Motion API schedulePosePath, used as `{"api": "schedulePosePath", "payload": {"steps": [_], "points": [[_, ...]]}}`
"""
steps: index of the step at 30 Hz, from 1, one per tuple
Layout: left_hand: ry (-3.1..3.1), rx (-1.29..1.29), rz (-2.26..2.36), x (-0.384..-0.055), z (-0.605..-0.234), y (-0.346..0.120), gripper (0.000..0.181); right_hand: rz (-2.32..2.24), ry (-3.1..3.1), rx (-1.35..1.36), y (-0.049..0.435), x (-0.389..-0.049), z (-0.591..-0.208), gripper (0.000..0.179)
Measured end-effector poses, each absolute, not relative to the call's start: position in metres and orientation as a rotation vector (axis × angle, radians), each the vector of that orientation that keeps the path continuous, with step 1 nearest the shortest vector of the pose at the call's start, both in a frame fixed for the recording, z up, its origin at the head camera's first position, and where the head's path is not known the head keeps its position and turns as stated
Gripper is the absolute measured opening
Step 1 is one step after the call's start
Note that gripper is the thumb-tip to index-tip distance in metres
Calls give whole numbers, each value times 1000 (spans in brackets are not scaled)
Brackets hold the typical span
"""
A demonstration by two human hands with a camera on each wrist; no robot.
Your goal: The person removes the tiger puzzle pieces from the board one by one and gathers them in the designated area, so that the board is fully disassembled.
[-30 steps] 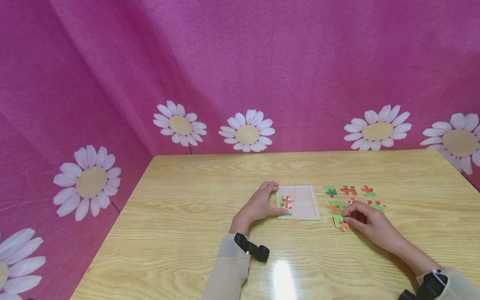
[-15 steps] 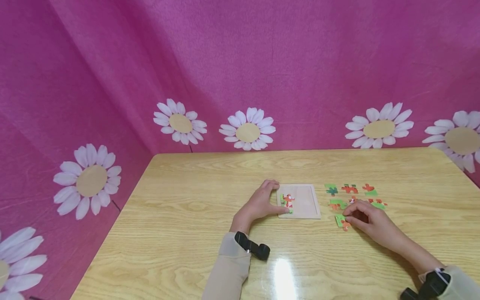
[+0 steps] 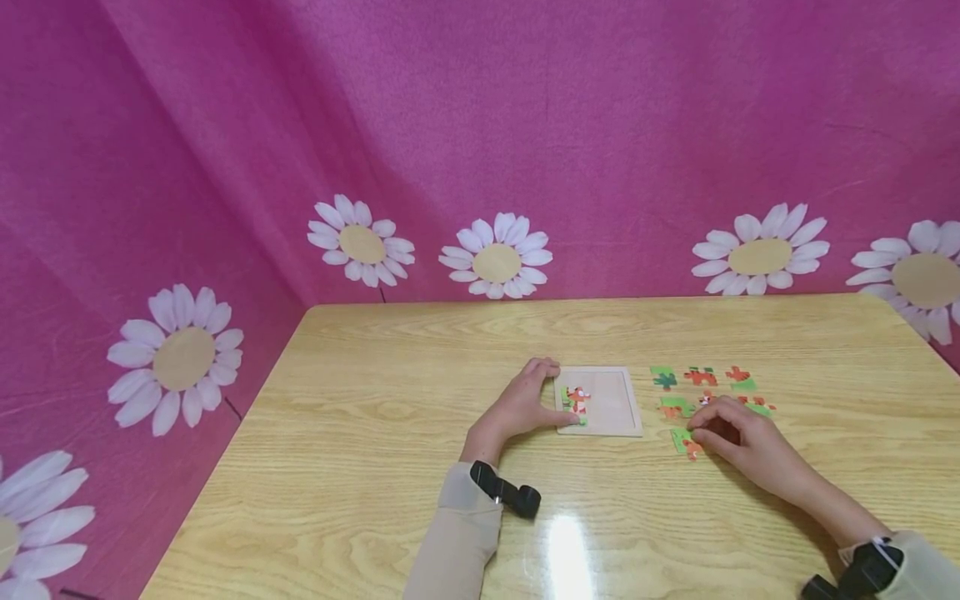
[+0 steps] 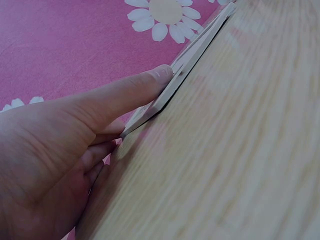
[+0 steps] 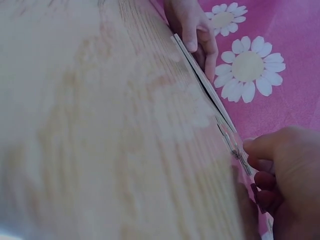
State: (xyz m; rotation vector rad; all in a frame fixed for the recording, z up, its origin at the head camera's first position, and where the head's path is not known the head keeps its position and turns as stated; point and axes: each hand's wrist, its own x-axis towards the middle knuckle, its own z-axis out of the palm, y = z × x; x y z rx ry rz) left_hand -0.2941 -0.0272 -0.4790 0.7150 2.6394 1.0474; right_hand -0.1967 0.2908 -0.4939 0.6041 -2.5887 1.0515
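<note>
In the head view my left hand (image 3: 517, 404) holds the left side of a square wooden puzzle tray (image 3: 636, 417), thumb at the near corner, fingers at the far one. The left wrist view shows the thumb lying over the tray's rim (image 4: 175, 82). Inside the tray, along its left side, sit joined pieces with an orange and white animal (image 3: 577, 400). My right hand (image 3: 750, 442) has thumb and fingertips together at the right edge of a green and orange puzzle piece (image 3: 682, 442), which lies flat on the table. The fingertips' contact is partly hidden.
Several loose puzzle pieces lie in rows right of the tray, among them a green one (image 3: 663, 377), an orange one (image 3: 701, 377) and an orange-green one (image 3: 741, 378). The wooden table (image 3: 360, 433) meets a pink flowered cloth (image 3: 600, 150) behind and at left.
The whole head view shifts very slightly up and to the right. Both hands, the tray and the pieces keep their places relative to one another.
</note>
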Motion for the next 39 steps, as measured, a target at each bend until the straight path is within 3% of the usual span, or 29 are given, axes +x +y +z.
{"api": "schedulePosePath", "payload": {"steps": [39], "points": [[2627,729,1075,-294,-480,-26,78,1127,-2630,601,224,-240,-487,15]]}}
